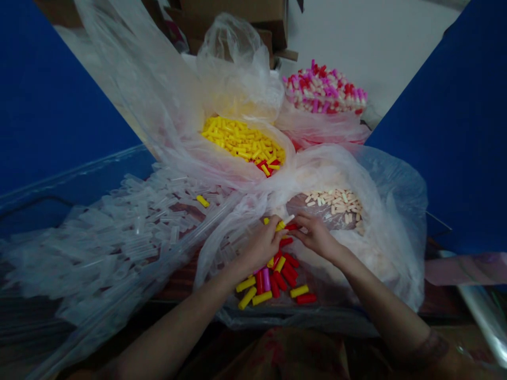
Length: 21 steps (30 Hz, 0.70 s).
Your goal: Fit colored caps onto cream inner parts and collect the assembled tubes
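Observation:
My left hand [261, 244] is closed in a pinch on a short yellow tube [280, 226]. A slim white piece [290, 218] juts from its upper right end, toward my other fingers. Close beside it, my right hand [317, 237] has its thumb and fingers closed around a red tube [292, 227]. Its fingertips partly hide that tube. Below both hands, several loose red, yellow and purple tubes [279, 279] lie on clear plastic. Pale peach-coloured pieces [343, 203] are scattered just beyond my right hand.
Behind stands an open plastic bag of yellow tubes [241, 140]. Farther right is a heap of pink, red and white pieces [325, 87]. Clear tubes [119, 227] spread across the left, one yellow tube [203, 201] among them. Blue panels [455, 132] flank both sides; cardboard boxes [245, 18] are behind.

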Motion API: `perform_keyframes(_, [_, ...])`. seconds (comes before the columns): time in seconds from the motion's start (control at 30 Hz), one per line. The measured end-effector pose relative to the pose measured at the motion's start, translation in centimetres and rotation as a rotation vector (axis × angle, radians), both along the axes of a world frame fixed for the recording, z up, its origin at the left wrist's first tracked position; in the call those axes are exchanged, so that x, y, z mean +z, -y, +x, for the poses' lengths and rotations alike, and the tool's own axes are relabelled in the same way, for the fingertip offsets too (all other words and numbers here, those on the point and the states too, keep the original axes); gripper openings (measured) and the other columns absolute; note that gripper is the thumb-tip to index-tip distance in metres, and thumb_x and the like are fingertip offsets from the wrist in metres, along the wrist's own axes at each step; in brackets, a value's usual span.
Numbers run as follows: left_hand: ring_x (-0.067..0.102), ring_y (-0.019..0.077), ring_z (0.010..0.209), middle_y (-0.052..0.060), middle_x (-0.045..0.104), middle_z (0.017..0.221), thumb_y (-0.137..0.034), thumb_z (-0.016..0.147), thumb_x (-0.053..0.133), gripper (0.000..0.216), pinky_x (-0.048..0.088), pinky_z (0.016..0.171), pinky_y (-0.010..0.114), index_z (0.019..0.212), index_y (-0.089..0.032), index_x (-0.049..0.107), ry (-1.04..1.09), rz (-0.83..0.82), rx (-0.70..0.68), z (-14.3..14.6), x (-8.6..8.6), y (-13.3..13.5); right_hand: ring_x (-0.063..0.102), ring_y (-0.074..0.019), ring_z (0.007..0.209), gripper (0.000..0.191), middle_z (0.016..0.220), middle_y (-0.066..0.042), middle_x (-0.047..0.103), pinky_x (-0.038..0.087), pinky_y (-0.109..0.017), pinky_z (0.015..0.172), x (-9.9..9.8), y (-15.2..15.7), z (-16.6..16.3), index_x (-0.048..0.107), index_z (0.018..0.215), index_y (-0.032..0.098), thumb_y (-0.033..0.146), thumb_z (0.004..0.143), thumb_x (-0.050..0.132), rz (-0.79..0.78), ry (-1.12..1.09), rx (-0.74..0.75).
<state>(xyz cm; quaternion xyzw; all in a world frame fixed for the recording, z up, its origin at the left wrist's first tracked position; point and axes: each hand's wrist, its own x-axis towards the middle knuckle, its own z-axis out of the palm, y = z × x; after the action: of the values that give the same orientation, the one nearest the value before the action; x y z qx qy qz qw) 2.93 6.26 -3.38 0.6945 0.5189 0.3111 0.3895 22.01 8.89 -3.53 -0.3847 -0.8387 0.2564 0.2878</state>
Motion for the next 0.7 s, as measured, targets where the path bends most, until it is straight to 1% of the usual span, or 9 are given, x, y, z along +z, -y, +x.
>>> perform_keyframes(0.07, [0.059,0.0153,0.07,0.0,0.06,0.078,-0.027,0.087,0.051,0.011,0.044,0.064,0.026,0.092,-0.019,0.045,0.182,-0.157,-0.014,0.6,-0.1,0.1,0.059,-0.015,0.074,0.015,0.082,-0.003,0.062,0.047,-0.027,0.067,0.3,0.0,0.4,0.063,0.092,0.016,0.029,0.084,0.066,-0.146,-0.131,-0.031])
perform_keyframes(0.13, [0.057,0.0131,0.058,-0.002,0.06,0.07,-0.03,0.086,0.054,0.017,0.043,0.055,0.024,0.091,-0.019,0.043,0.395,-0.375,-0.045,0.9,-0.2,0.0,0.059,-0.0142,0.067,0.027,0.076,-0.002,0.063,0.048,-0.026,0.061,0.1,-0.7,1.0,0.063,0.092,0.017,0.041,0.081,0.069,-0.323,-0.238,0.002])
perform_keyframes(0.2, [0.058,0.0125,0.054,-0.001,0.062,0.069,-0.033,0.083,0.06,0.025,0.043,0.051,0.022,0.097,-0.017,0.045,0.585,-0.51,-0.076,1.0,-0.2,-0.1,0.06,-0.0146,0.067,0.034,0.076,-0.002,0.064,0.05,-0.027,0.062,-0.4,-2.2,2.0,0.063,0.094,0.017,0.049,0.085,0.062,-0.396,-0.299,0.02])
perform_keyframes(0.27, [0.061,0.012,0.057,0.001,0.065,0.073,-0.033,0.079,0.067,0.034,0.046,0.054,0.021,0.103,-0.015,0.049,0.737,-0.564,-0.063,0.9,-0.3,0.0,0.06,-0.0158,0.072,0.034,0.079,-0.003,0.065,0.051,-0.029,0.069,-1.1,-4.1,3.1,0.065,0.095,0.016,0.047,0.092,0.05,-0.296,-0.248,-0.091])
perform_keyframes(0.37, [0.063,0.0112,0.062,0.003,0.067,0.076,-0.03,0.076,0.072,0.036,0.051,0.063,0.022,0.103,-0.012,0.056,0.886,-0.667,-0.027,0.7,-0.4,0.1,0.059,-0.0188,0.088,0.021,0.092,-0.009,0.066,0.047,-0.034,0.086,-2.2,-6.8,4.7,0.066,0.096,0.014,0.026,0.093,0.049,-0.03,0.123,-0.279])
perform_keyframes(0.47, [0.064,0.0125,0.067,0.005,0.067,0.077,-0.024,0.077,0.073,0.029,0.052,0.067,0.024,0.099,-0.011,0.06,0.943,-0.759,-0.007,0.4,-0.1,0.1,0.054,-0.0215,0.102,0.02,0.105,-0.013,0.064,0.039,-0.037,0.098,-3.3,-8.2,5.7,0.067,0.1,0.012,0.011,0.086,0.053,0.066,0.375,-0.29])
perform_keyframes(0.6, [0.064,0.0129,0.067,0.005,0.068,0.076,-0.016,0.083,0.065,0.011,0.054,0.068,0.025,0.092,-0.012,0.062,1.004,-0.84,0.019,0.3,0.6,0.1,0.053,-0.0216,0.095,0.016,0.094,-0.012,0.06,0.042,-0.035,0.089,-3.6,-7.3,5.5,0.064,0.093,0.012,0.008,0.086,0.051,0.059,0.393,-0.314])
perform_keyframes(0.63, [0.064,0.0125,0.067,0.005,0.067,0.076,-0.014,0.085,0.061,0.005,0.054,0.068,0.025,0.089,-0.012,0.062,1.015,-0.852,0.026,0.3,0.7,0.2,0.053,-0.0209,0.091,0.013,0.09,-0.01,0.059,0.043,-0.033,0.085,-3.2,-6.7,5.2,0.063,0.091,0.013,0.01,0.087,0.051,0.054,0.382,-0.313])
perform_keyframes(0.7, [0.063,0.0113,0.066,0.004,0.067,0.075,-0.011,0.087,0.056,0.007,0.053,0.067,0.022,0.086,-0.012,0.063,1.017,-0.866,0.031,0.5,0.9,0.2,0.053,-0.0187,0.08,0.01,0.084,-0.007,0.056,0.044,-0.031,0.075,-1.9,-5.2,4.5,0.058,0.088,0.015,0.018,0.091,0.048,0.036,0.292,-0.267])
